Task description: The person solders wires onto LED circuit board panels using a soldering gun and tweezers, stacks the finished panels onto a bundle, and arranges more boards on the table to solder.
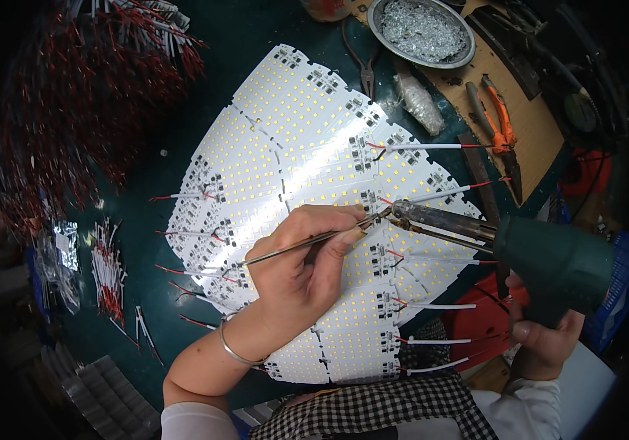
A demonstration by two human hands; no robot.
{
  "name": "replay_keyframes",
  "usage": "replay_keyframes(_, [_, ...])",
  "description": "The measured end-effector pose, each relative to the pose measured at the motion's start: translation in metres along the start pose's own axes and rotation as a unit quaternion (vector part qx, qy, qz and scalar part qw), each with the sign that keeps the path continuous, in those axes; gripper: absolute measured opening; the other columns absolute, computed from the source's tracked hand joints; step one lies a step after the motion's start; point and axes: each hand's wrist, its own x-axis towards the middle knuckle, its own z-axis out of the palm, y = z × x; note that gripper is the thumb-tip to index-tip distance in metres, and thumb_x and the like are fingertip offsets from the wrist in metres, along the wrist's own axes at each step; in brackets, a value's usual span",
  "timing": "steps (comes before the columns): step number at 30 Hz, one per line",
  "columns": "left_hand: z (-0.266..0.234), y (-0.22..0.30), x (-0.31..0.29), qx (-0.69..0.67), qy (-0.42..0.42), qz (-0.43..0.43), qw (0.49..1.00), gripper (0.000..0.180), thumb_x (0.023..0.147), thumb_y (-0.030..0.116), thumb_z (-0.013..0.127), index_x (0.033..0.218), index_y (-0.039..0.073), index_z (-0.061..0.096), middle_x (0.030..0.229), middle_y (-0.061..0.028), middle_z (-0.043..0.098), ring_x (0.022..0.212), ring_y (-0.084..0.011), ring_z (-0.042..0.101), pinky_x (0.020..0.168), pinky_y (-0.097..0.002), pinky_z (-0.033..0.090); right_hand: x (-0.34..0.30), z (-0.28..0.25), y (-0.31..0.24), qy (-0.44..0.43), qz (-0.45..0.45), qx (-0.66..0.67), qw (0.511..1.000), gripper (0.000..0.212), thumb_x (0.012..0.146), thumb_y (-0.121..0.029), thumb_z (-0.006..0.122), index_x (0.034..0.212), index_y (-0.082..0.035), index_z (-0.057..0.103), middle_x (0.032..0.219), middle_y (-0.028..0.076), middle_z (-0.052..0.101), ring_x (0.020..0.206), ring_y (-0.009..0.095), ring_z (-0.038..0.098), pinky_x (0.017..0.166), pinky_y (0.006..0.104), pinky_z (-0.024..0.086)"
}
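Observation:
My left hand (296, 268) pinches slim metal tweezers (261, 257), whose tips reach a component area near the middle right of the white LED circuit-board sheet (307, 165). My right hand (549, 339) is wrapped round the handle of a dark green soldering gun (556, 264). Its metal tip end meets the tweezer tips over the board, so the exact contact spot is hidden. White sleeved leads (432, 146) with red and black ends stick out along the sheet's left and right edges.
A thick bundle of red-and-white wires (94, 95) fills the upper left, with a smaller bundle (109, 271) below it. A metal bowl of silvery bits (428, 33), dark pliers (366, 70) and orange-handled pliers (501, 125) lie at the far right.

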Motion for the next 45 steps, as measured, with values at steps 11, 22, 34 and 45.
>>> replay_keyframes(11, [-0.001,-0.001,0.001,-0.004,-0.011,0.015,1.000,0.010,0.083,-0.007,0.065,0.092,-0.005,0.062,0.087,-0.0140,0.069,0.076,-0.0182,0.068,0.068,-0.0256,0.054,0.011,0.006,-0.004,0.020,-0.070,0.064,0.995,0.074,0.054,-0.004,0.075,0.120,0.013,0.047,0.102,0.026,0.060,0.069,0.016,0.060,0.044,0.0195,0.042])
replay_keyframes(22, [0.001,-0.001,0.000,-0.007,-0.004,0.003,1.000,0.009,0.083,-0.008,0.064,0.091,-0.005,0.062,0.087,-0.0142,0.069,0.076,-0.0172,0.068,0.068,-0.0251,0.054,0.009,-0.001,0.005,0.027,-0.097,0.096,0.990,0.076,0.051,0.003,0.068,0.120,0.018,0.042,0.101,0.032,0.058,0.048,0.018,0.054,0.033,0.0208,0.036])
replay_keyframes(34, [-0.001,0.003,-0.003,-0.062,-0.026,-0.044,0.997,0.012,0.087,-0.006,0.061,0.099,-0.006,0.057,0.097,-0.0174,0.068,0.086,-0.0182,0.067,0.077,-0.0271,0.054,0.005,-0.003,0.006,0.024,-0.008,0.103,0.994,0.079,0.051,0.001,0.071,0.123,0.016,0.042,0.104,0.032,0.059,0.059,0.020,0.060,0.039,0.0202,0.038])
replay_keyframes(45, [-0.015,0.027,0.015,-0.116,-0.004,-0.149,0.982,0.014,0.094,0.004,0.054,0.104,-0.004,0.048,0.099,-0.0210,0.064,0.090,-0.0301,0.068,0.081,-0.0404,0.059,0.018,-0.026,0.016,0.000,-0.168,0.208,0.964,0.072,0.061,-0.002,0.074,0.120,0.020,0.040,0.088,0.028,0.062,0.044,0.017,0.054,0.033,0.0253,0.044])
